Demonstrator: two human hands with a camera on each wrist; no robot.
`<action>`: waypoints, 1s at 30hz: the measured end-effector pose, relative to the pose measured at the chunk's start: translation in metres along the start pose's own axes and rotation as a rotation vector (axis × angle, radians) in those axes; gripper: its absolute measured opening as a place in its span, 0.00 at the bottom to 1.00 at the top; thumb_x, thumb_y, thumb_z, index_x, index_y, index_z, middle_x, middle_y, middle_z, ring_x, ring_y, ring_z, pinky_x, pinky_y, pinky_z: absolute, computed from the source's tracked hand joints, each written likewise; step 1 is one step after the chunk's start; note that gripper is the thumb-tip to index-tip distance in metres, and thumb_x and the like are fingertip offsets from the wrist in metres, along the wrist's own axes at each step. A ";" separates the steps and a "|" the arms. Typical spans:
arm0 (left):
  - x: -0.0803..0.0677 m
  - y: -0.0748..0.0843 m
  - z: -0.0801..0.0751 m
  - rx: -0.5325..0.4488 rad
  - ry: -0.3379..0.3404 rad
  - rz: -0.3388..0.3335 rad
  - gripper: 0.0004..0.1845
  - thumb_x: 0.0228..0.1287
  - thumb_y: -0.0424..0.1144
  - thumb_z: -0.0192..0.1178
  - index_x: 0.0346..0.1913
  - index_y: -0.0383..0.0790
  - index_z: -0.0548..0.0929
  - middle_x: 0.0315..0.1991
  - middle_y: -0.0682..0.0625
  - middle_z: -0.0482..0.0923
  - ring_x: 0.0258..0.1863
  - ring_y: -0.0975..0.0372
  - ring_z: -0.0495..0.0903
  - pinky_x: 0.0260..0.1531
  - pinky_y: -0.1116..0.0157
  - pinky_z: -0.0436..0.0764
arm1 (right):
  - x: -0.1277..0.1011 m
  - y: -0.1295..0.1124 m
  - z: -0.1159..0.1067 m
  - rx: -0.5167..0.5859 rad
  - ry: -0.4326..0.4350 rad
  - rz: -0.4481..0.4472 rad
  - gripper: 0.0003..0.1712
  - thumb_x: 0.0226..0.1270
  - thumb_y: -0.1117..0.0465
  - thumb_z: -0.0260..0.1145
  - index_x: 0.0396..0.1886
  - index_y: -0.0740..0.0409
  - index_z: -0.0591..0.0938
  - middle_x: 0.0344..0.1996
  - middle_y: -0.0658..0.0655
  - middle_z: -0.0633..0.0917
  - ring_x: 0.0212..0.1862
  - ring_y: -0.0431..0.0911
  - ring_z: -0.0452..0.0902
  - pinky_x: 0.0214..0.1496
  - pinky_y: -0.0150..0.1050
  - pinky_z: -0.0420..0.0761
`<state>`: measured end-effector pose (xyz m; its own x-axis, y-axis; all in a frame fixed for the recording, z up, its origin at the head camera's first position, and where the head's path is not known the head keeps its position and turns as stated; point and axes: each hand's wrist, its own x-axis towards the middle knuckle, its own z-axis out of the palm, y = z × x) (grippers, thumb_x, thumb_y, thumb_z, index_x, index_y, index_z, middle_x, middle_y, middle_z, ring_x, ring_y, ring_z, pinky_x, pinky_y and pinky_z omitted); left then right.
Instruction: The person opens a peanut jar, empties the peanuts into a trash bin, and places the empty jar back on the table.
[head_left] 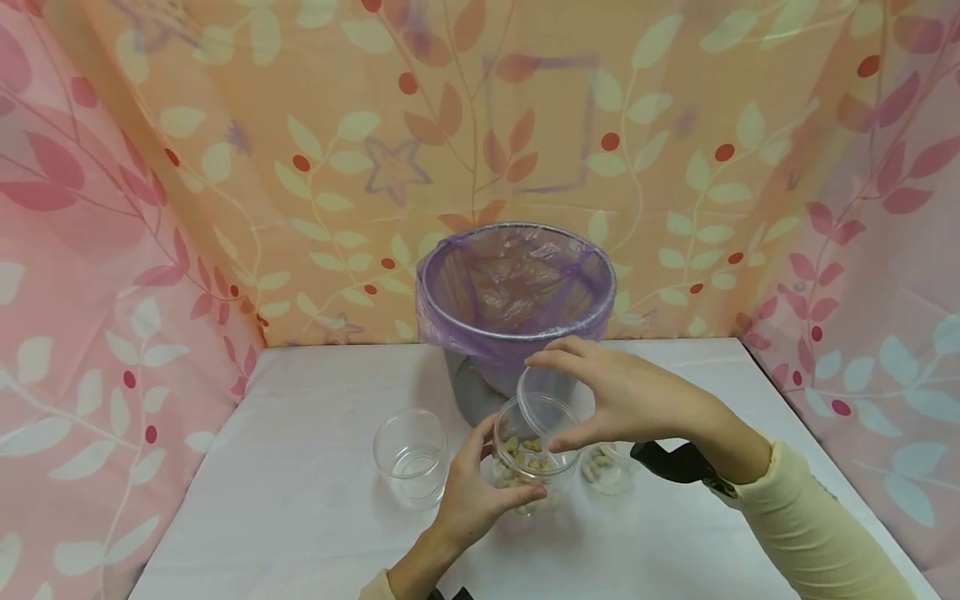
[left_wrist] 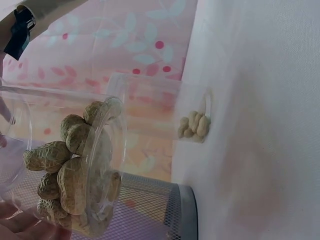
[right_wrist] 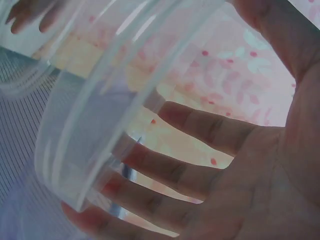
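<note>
My left hand grips a clear plastic jar around its side, thumb on the near face. Several unshelled peanuts lie at the bottom of it. Between thumb and fingers, my right hand holds a clear round lid by its edge. The lid tilts steeply, right at the jar's mouth. Beside this jar to the right, partly behind the right hand, stands a second clear jar with a few peanuts. Left of the left hand is another clear jar without a lid.
Behind the jars stands a mesh bin lined with a purple plastic bag. A white cloth covers the table. Patterned curtains enclose the back and both sides.
</note>
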<state>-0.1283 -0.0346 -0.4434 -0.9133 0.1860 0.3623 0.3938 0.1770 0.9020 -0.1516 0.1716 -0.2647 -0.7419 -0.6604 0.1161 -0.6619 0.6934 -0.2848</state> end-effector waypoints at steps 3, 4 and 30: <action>0.000 0.001 0.000 -0.004 0.002 -0.004 0.49 0.36 0.43 0.82 0.67 0.49 0.69 0.62 0.54 0.75 0.61 0.57 0.74 0.62 0.55 0.73 | -0.003 0.003 -0.006 0.008 0.020 0.007 0.49 0.48 0.33 0.73 0.68 0.47 0.70 0.63 0.49 0.74 0.60 0.50 0.77 0.57 0.52 0.80; 0.000 0.001 0.000 -0.002 0.004 -0.005 0.49 0.36 0.43 0.82 0.67 0.50 0.69 0.62 0.55 0.75 0.61 0.59 0.74 0.63 0.55 0.73 | -0.003 0.003 -0.008 0.013 0.028 0.008 0.49 0.49 0.33 0.73 0.68 0.47 0.70 0.63 0.49 0.74 0.61 0.50 0.76 0.57 0.53 0.80; 0.001 0.001 -0.002 0.005 0.011 0.020 0.50 0.37 0.40 0.82 0.67 0.55 0.67 0.63 0.57 0.73 0.62 0.62 0.73 0.62 0.58 0.74 | -0.005 0.025 -0.029 0.093 0.133 -0.028 0.44 0.51 0.44 0.77 0.67 0.51 0.71 0.62 0.52 0.75 0.62 0.51 0.73 0.58 0.56 0.77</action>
<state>-0.1290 -0.0360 -0.4415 -0.9062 0.1794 0.3829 0.4127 0.1783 0.8932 -0.1673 0.2011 -0.2444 -0.7353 -0.6305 0.2488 -0.6741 0.6419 -0.3655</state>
